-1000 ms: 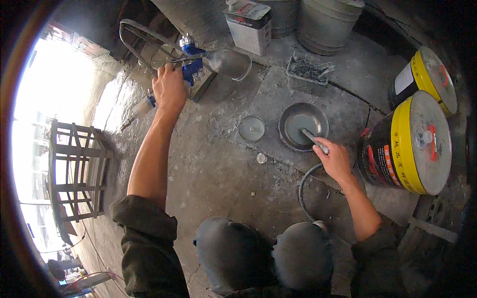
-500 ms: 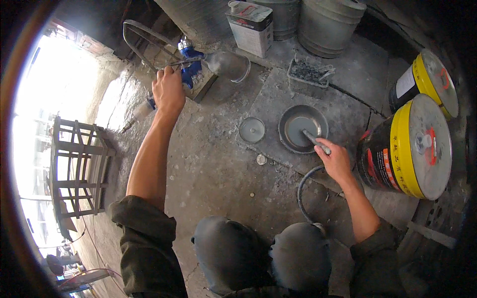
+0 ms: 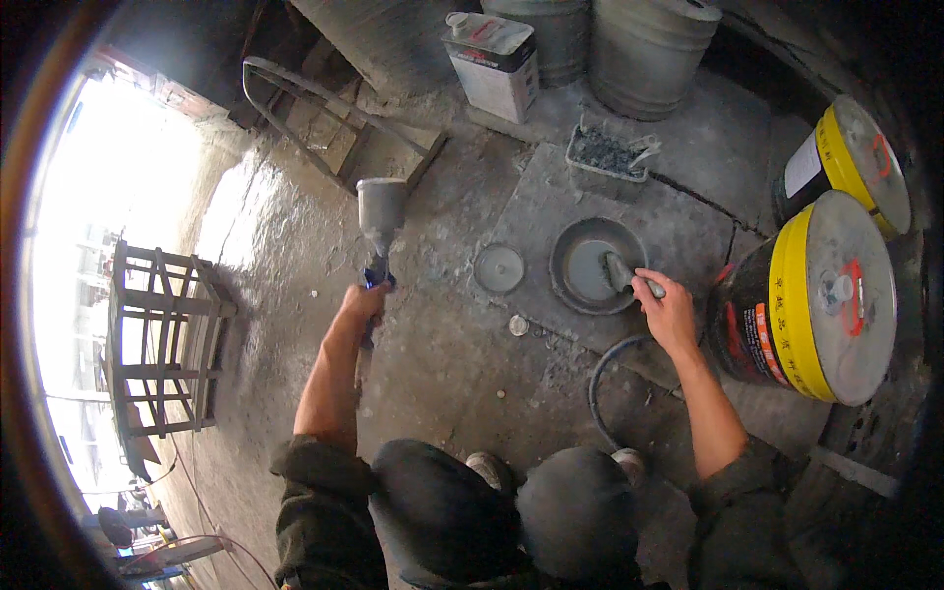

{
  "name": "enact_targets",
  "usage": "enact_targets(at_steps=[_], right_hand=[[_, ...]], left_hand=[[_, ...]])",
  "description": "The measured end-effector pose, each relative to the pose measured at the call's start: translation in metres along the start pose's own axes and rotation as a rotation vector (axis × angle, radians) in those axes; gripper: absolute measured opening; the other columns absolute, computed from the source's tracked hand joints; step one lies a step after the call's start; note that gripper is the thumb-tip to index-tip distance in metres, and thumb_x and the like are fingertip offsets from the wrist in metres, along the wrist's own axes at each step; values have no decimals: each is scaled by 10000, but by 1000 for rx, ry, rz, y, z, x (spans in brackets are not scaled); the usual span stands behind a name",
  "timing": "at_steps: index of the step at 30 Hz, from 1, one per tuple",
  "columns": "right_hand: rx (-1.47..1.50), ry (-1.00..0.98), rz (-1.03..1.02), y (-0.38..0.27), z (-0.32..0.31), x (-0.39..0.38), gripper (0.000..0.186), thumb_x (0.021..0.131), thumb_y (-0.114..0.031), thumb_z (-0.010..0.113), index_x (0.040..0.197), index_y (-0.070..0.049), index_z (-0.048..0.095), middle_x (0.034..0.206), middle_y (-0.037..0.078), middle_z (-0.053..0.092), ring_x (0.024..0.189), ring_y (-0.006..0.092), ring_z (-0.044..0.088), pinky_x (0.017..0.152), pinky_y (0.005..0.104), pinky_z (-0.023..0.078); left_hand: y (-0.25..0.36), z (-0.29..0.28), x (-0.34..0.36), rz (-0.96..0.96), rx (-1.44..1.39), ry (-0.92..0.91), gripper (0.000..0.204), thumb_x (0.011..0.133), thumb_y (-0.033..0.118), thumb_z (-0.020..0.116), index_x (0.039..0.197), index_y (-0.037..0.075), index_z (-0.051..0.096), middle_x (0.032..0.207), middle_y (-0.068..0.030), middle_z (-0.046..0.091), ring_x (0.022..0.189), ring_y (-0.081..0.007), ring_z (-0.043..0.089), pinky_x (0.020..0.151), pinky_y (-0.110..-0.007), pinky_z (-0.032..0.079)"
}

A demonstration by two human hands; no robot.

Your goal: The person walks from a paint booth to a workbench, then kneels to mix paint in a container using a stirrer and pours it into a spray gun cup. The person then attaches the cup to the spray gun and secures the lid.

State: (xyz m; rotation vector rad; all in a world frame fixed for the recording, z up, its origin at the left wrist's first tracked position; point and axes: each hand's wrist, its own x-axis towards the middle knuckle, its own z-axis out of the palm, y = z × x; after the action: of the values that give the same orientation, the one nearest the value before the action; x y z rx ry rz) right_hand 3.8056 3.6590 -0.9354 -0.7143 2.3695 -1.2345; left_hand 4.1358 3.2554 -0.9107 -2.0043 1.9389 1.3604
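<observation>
We crouch on a dusty grey concrete floor [image 3: 442,374], our knees at six o'clock; the biggest thing near us is a black drum with a yellow band [image 3: 816,295] at three o'clock, lying on its side, with a second yellow-banded drum [image 3: 855,162] just beyond it at two o'clock; at nine o'clock stands an open metal frame [image 3: 162,344] against bright daylight; at twelve o'clock sit grey buckets [image 3: 654,49] and a white rectangular can [image 3: 492,59], with a small tray of dark bits [image 3: 605,152] just below them; our left hand [image 3: 362,303] is closed around the blue grip of a spray gun [image 3: 379,221], its grey cup upright, at eleven o'clock; a round pan of grey paste [image 3: 595,265] lies at one o'clock, a round lid [image 3: 499,267] just beside it; our right hand [image 3: 669,310] grips a scraper [image 3: 624,272] whose blade dips into that pan.
</observation>
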Motion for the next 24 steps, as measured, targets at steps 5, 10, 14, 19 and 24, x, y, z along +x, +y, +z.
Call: enact_targets(at_steps=[5, 10, 14, 19, 24], right_hand=[[117, 38, 89, -2, -9, 14, 338, 937, -350, 648, 1068, -47, 721, 805, 121, 731, 712, 232, 691, 678, 338, 520], [243, 0, 122, 9, 12, 21, 340, 942, -290, 654, 1063, 25, 698, 737, 88, 717, 548, 102, 612, 516, 265, 484], [360, 99, 253, 8, 10, 28, 327, 942, -269, 643, 999, 50, 685, 734, 101, 713, 508, 101, 597, 430, 263, 449], [459, 71, 357, 23, 21, 40, 306, 953, -265, 634, 936, 39, 671, 711, 106, 704, 489, 114, 593, 408, 269, 442], [497, 8, 301, 18, 30, 32, 300, 955, -248, 627, 946, 48, 669, 686, 112, 694, 481, 122, 593, 410, 274, 441]], left_hand=[[7, 32, -51, 125, -111, -72, 451, 847, 453, 754, 755, 37, 607, 602, -19, 530, 466, -138, 520, 431, -320, 420], [45, 44, -74, 260, 265, -66, 529, 825, 530, 735, 760, 9, 682, 636, -93, 643, 579, -206, 664, 567, -357, 528], [63, 73, -95, 341, 640, 104, 554, 806, 577, 692, 905, 33, 739, 827, -241, 695, 869, -427, 681, 749, -487, 530], [44, 90, -103, 413, 644, 86, 494, 820, 543, 699, 905, 59, 738, 823, -228, 694, 818, -425, 675, 731, -494, 515], [42, 92, -98, 400, 671, 81, 435, 831, 525, 678, 941, 110, 747, 892, -204, 708, 876, -417, 673, 766, -499, 521]])
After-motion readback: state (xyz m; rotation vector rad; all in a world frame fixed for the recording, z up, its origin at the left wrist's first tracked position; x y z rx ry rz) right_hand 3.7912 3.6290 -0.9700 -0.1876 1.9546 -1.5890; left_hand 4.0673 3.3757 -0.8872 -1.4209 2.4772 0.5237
